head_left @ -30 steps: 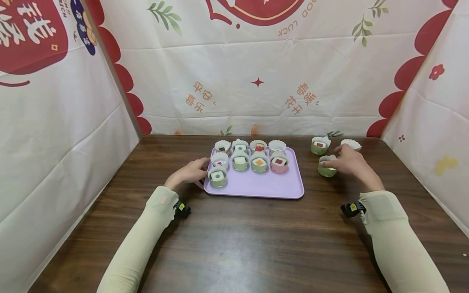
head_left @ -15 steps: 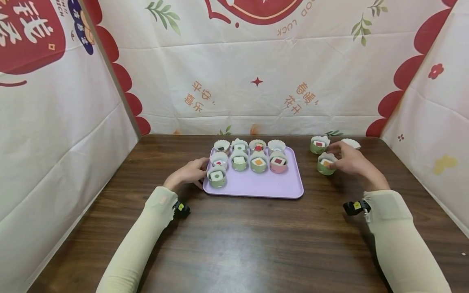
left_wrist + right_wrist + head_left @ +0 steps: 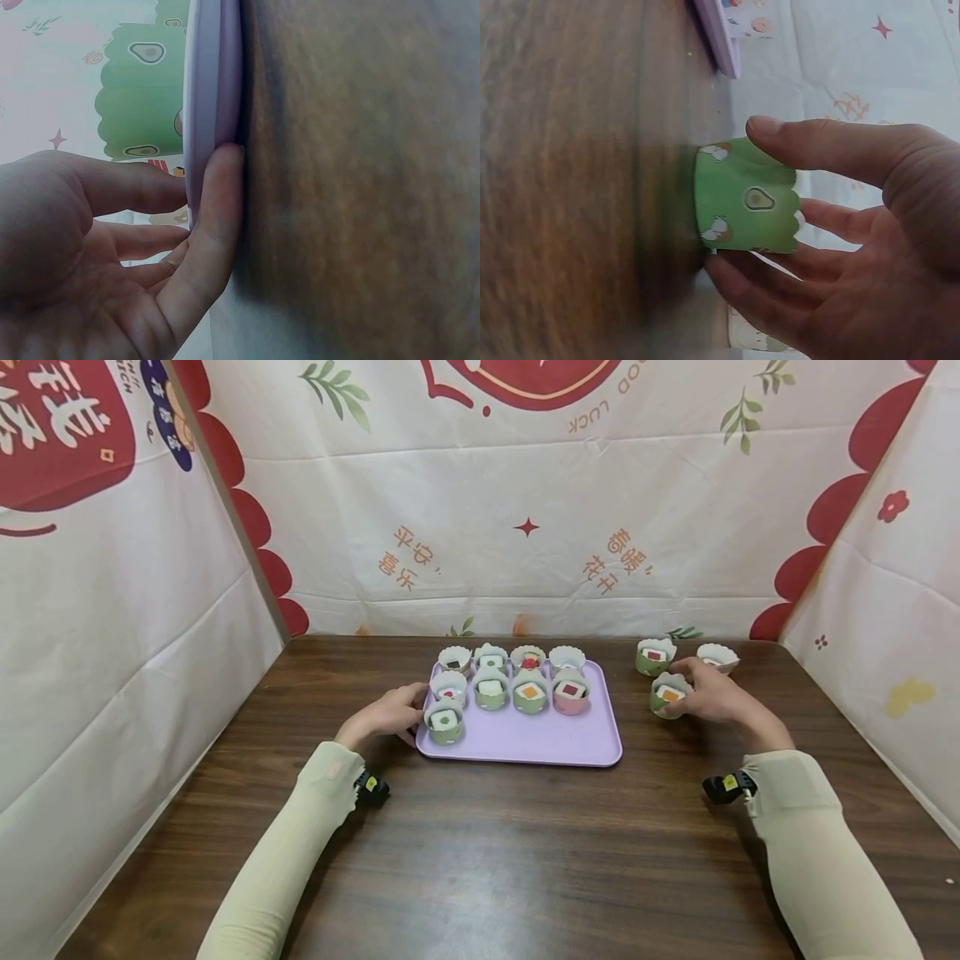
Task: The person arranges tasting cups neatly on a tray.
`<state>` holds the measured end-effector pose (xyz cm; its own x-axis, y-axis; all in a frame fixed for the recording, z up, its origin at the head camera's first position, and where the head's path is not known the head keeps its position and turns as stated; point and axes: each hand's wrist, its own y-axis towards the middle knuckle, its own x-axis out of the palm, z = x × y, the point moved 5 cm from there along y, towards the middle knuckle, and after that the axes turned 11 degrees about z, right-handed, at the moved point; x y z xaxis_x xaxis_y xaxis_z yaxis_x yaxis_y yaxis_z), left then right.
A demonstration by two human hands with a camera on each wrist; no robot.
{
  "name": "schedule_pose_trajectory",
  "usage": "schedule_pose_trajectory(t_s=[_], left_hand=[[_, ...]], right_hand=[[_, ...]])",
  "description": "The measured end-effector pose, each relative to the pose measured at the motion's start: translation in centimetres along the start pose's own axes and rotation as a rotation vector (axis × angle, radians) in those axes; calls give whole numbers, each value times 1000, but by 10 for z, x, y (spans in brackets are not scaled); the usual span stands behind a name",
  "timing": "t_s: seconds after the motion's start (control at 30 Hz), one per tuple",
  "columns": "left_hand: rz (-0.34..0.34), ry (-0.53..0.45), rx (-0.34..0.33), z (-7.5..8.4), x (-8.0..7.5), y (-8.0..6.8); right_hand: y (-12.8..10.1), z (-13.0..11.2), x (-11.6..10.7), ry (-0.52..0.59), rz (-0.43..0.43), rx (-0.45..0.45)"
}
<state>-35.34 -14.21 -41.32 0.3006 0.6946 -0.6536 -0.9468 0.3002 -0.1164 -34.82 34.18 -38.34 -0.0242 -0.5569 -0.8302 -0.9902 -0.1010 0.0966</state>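
right hand (image 3: 712,697) pinches the green paper cup (image 3: 667,697) right of centre, on the surface beside the lilac tray (image 3: 525,739). likely light and crushable (grip the wall gently). left hand (image 3: 386,714) fingers lie straight against the tray's left edge.

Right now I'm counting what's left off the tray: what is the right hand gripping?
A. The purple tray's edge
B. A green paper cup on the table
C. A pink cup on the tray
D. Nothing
B: the right hand has thumb and fingers curled round the green paper cup, which stands on the table right of the purple tray.
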Motion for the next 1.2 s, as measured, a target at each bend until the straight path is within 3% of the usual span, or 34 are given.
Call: schedule_pose_trajectory(t_s=[0.87,1.2], left_hand=[[-1,13,13,0,0,3],[2,13,3,0,0,1]], right_hand=[[0,2,-2,-44,22,14],[-3,0,-8,-13,20,71]])
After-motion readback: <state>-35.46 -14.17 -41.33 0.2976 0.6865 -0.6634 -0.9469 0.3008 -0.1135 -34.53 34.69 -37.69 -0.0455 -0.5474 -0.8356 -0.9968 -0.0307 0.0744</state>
